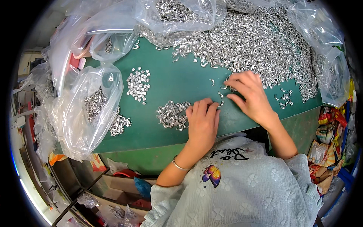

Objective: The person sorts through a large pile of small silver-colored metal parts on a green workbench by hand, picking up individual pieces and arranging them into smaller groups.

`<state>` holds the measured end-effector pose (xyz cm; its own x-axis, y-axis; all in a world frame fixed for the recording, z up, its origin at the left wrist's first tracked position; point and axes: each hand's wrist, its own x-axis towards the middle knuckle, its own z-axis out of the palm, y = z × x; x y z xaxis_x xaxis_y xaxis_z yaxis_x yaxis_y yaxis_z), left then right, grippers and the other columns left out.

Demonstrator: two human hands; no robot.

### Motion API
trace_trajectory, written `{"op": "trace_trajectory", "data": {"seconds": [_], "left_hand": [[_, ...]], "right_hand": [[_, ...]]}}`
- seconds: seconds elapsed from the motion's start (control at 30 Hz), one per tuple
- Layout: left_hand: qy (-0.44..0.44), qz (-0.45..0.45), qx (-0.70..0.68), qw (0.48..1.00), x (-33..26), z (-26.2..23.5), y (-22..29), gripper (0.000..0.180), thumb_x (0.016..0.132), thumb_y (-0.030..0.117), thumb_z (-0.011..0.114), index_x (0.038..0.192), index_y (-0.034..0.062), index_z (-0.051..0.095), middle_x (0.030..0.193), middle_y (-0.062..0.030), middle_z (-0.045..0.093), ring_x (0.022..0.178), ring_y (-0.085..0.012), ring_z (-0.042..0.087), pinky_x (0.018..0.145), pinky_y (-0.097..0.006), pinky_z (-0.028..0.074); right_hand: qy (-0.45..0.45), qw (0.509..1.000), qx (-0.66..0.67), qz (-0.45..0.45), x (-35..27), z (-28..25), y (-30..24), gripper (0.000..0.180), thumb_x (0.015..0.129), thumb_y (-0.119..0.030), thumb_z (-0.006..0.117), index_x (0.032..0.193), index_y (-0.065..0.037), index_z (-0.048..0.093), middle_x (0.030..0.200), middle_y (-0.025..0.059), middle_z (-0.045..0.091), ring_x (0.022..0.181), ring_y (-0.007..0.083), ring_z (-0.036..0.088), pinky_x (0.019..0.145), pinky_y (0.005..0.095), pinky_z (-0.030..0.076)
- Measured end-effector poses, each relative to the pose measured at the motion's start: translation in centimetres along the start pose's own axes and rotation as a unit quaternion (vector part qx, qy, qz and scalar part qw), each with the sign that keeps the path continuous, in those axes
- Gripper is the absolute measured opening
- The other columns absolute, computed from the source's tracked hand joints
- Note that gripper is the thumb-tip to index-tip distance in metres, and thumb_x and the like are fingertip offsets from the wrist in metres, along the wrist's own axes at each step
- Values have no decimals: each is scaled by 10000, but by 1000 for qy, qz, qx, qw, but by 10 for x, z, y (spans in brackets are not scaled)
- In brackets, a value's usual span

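Observation:
My left hand (203,120) is palm down on the green table, its fingers curled and close together. Beside it lies a small heap of curved silvery metal pieces (172,115); whatever is under the fingers is hidden. My right hand (250,97) reaches to the near edge of a large spread of the same kind of pieces (242,45). Its thumb and forefinger are apart, with a few pieces close to the fingertips. Between the hands lie loose curved pieces (221,95). Farther left sits a group of small flower-shaped metal pieces (138,84).
A clear plastic bag (81,113) with curved pieces spilling from it stands at the table's left. More clear bags (181,15) lie along the far side and right corner (335,75). Below the front edge is an open drawer (121,193); coloured packets (323,140) are stacked at right.

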<state>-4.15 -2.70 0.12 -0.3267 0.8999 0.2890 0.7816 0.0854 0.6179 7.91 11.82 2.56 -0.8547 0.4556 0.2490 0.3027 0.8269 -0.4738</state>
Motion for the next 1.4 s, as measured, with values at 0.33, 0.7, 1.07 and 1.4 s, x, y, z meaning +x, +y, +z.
{"op": "trace_trajectory", "data": {"seconds": [0.33,0.7,1.07,1.4], "left_hand": [[-55,36,-52,997,-3,6,0,245,770,-15,692,1009,10,643,999,-101,573,879,-286,556,744,-378,430],[62,-20,-67,996,-8,-6,4,303,764,-54,713,1055,-24,636,1023,-140,590,916,-314,563,817,-386,462],[-11,1,22,1000,24,4,-10,251,814,24,677,1060,18,628,1108,-115,581,1025,-315,552,892,-410,412],[22,-57,117,991,2,-23,-19,214,833,15,652,1043,48,626,1126,-84,591,1093,-282,543,969,-414,345]], "right_hand": [[-10,996,52,-77,25,23,0,126,764,-110,713,870,-53,676,939,42,588,953,226,524,854,373,372],[-85,990,87,-76,29,15,0,262,757,-29,686,1017,-13,656,978,89,590,944,278,549,827,382,430],[7,999,38,-26,18,-12,17,152,777,-61,682,922,-24,656,861,86,599,939,270,569,811,390,462],[6,997,79,-9,3,30,-2,314,773,-3,660,1086,4,630,993,125,583,954,308,595,804,384,507]]}}
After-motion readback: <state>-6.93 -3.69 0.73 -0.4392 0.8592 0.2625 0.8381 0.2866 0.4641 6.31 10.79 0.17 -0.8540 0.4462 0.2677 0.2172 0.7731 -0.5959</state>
